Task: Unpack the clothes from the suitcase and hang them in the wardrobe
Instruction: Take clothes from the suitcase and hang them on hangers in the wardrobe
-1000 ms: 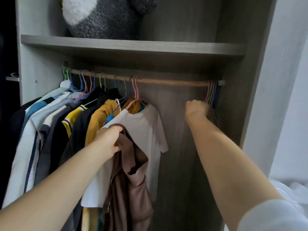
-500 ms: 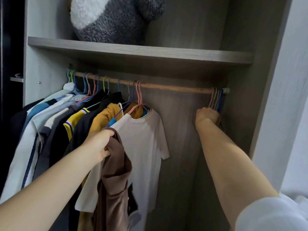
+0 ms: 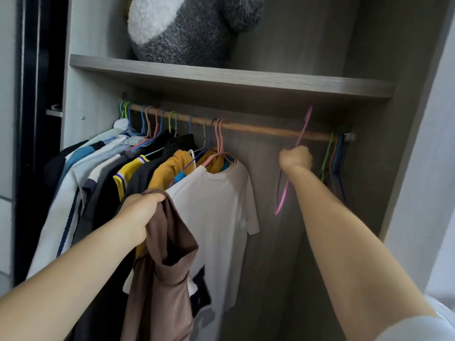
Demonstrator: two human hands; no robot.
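Wardrobe (image 3: 221, 77): rail (image 3: 258, 129) free at right

Brown garment (image 3: 167, 267): bunched in left hand (image 3: 140, 212) fist, hanging limp before white T-shirt (image 3: 216, 205); judged soft, light, shapeless; take at shoulders

Pink hanger (image 3: 283, 193): thin, probably stiff; right hand (image 3: 295, 158) clenched round neck below hook

One wooden rail (image 3: 266, 130), one shelf (image 3: 221, 77) above it, and one grey-and-white plush toy (image 3: 192, 28) on that shelf. Two hands are in view: the left hand (image 3: 138, 215) grips one brown garment (image 3: 167, 267), and the right hand (image 3: 295, 158) holds one pink hanger (image 3: 283, 193). At least three bare hangers (image 3: 333, 156), green, pinkish and blue, hang at the rail's right end. One white T-shirt (image 3: 216, 205) fronts a packed row of hung clothes (image 3: 103, 173), at least six, overlapped too closely for an exact count
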